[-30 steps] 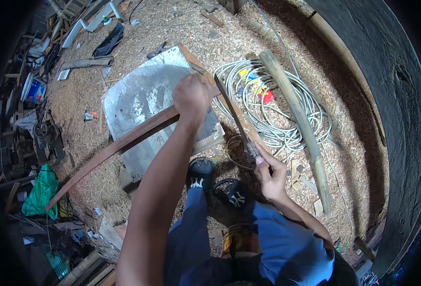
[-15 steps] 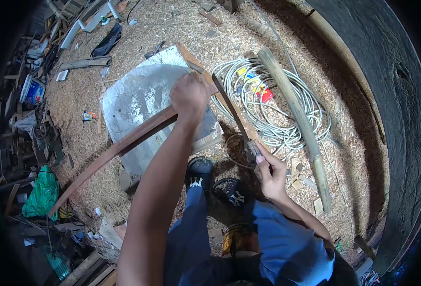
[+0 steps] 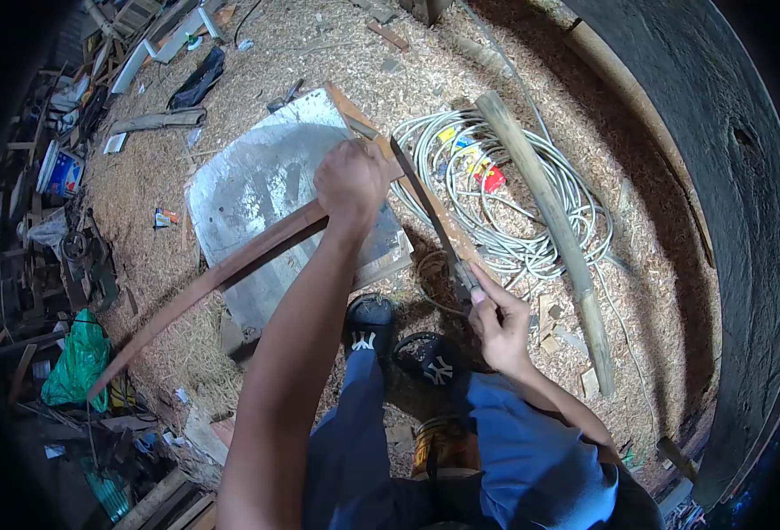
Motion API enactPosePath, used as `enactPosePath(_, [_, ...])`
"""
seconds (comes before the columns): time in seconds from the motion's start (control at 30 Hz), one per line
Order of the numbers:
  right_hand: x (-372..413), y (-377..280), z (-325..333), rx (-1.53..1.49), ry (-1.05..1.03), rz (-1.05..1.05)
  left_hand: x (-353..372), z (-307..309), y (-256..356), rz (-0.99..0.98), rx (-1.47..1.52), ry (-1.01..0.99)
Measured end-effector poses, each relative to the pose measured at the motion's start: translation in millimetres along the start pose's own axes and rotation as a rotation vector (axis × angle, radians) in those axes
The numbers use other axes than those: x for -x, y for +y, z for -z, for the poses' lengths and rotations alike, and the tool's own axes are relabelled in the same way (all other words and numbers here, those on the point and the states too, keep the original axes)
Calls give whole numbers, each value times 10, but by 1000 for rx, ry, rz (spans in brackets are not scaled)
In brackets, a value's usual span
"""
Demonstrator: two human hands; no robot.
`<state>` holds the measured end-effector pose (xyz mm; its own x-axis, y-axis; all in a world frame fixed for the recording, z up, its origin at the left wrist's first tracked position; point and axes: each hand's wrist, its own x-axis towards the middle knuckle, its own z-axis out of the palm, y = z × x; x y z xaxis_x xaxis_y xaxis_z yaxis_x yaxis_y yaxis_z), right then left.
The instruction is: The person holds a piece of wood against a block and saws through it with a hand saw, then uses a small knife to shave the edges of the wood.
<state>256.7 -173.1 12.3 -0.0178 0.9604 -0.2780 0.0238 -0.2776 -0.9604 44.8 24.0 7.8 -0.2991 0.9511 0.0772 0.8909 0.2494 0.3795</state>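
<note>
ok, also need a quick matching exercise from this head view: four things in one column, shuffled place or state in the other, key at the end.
Things:
1. green plastic bag
2. coil of pale cable
3. long dark blade
4. long reddish wooden strip

Places and states:
A. handle end in the right hand
B. crossed by a pale, round wooden pole
C. lying across the scuffed grey board, under the left hand
D. by the scrap at the picture's left side

Right pairs: 1-D, 2-B, 3-A, 4-C
</note>
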Motion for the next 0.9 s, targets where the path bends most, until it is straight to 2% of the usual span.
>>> enactPosePath(0.03, [39,-20,14,-66,-1,-62,16,-4,-4,-18,-23,-13])
enactPosePath(0.07, [-26,20,-50,21,33,39,6,9,2,-42,-45,-21])
enactPosePath(0.17, [-454,-40,-259,63,40,-17,13,8,13,-33,-16,8])
enactPosePath(0.2, [-596,-26,-389,30,79,73,9,9,16,-35,-17,7])
enactPosePath(0.3, [-608,-18,-381,-2,79,65,-6,-6,-1,0,1,-12])
enactPosePath(0.4, [-145,40,-128,43,35,16,-3,-69,-22,-19,-9,79])
enactPosePath(0.53, [120,109,86,-43,9,-66,8,-37,-19,-19,-46,-4])
enactPosePath(0.57, [86,118,45,-46,6,-66,-13,-24,-18,-49,-74,-38])
enactPosePath(0.63, [-126,69,-107,98,22,127,8,-42,-42,-73,-51,-3])
enactPosePath(0.67, [-264,-6,-165,91,18,-62,9,-65,-48,-100,-27,28])
enactPosePath(0.7, [-426,-44,-256,89,21,-58,-13,-66,-41,-105,-27,32])
enactPosePath(0.77, [-635,-64,-392,96,63,112,-20,-75,-53,-33,18,47])
enactPosePath(0.8, [-628,-40,-387,2,56,36,-8,-58,-52,-35,14,42])
enactPosePath(0.9, [-300,77,-195,99,42,97,-3,-23,-8,-52,9,71])
